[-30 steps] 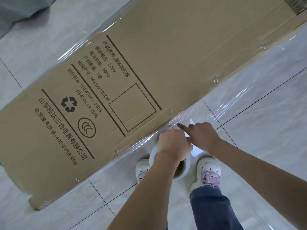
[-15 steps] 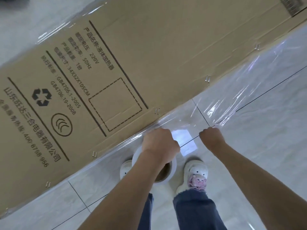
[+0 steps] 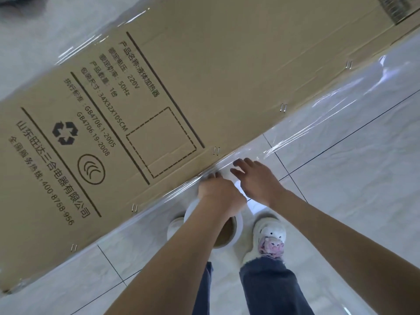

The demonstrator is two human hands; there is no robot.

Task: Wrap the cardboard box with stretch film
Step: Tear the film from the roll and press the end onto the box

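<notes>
left hand (image 3: 221,193) grips the film roll (image 3: 229,233) — right hand (image 3: 256,178), fingers spread, seemingly presses film onto the box (image 3: 181,76).

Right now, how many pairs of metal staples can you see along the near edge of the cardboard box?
5 pairs on the cardboard box, from lower left to upper right. More may be hidden beyond the frame.

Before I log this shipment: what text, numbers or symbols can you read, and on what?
All on the cardboard box face:
"220V"
"50Hz"
"34X32X105CM"
"GB4706.1-2005"
"GB4706.19-2008"
"400-8758-956"
Recycling symbol
Circled three-arc mark
Chinese lines: too blurred to quote reliably.
</notes>
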